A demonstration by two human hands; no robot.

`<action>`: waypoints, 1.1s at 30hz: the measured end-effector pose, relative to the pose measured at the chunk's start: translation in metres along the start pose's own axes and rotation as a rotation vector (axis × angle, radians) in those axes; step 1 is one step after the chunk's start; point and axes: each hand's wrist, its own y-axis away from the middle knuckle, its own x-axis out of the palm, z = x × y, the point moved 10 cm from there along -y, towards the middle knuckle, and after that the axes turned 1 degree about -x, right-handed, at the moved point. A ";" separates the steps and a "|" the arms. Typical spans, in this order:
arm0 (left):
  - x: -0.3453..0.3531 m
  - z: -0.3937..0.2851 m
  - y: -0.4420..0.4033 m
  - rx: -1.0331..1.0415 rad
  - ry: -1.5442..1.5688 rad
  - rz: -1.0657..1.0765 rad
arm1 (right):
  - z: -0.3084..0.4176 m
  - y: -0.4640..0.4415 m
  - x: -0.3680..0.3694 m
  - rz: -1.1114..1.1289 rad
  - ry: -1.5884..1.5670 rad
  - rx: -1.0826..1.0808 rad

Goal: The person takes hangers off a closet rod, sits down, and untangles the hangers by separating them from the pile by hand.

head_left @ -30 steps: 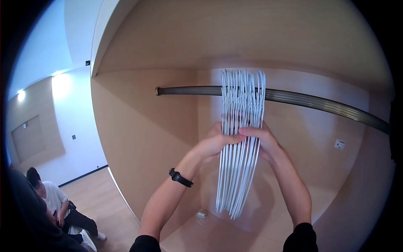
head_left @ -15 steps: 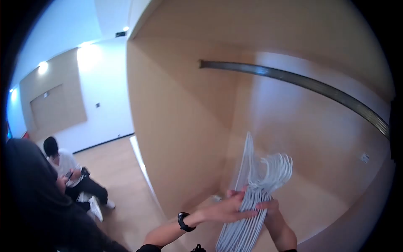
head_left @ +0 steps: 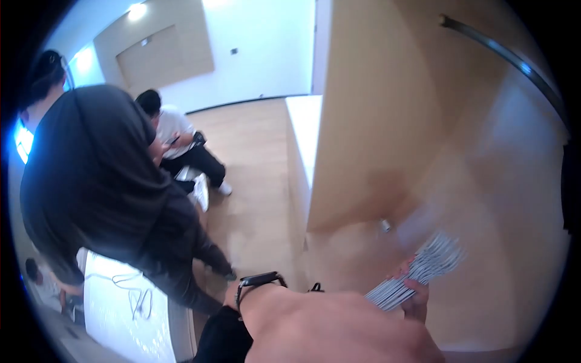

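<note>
where the right grip [head_left: 416,300] clasps hangers [head_left: 434,260], they jut both ways; i can't judge the left grip [head_left: 342,330].

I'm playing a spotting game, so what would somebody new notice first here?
Probably the left hand, big and close at the bottom middle, with a dark watch on its wrist. Next, perhaps the bunch of white hangers in the right hand, at the lower right. A person in dark clothes also fills much of the left side.

Left grip [head_left: 345,330] back-up in the foreground, right grip [head_left: 416,297] curled beyond it.
</note>
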 end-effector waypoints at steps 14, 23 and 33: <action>0.019 0.012 -0.005 -0.028 0.195 -0.001 | 0.004 -0.005 0.016 -0.011 0.048 -0.018; 0.024 0.030 -0.011 -0.071 0.218 0.030 | 0.004 -0.006 0.003 -0.044 -0.001 -0.037; 0.024 0.037 -0.019 -0.110 0.232 0.044 | -0.003 -0.002 -0.014 -0.088 -0.024 -0.031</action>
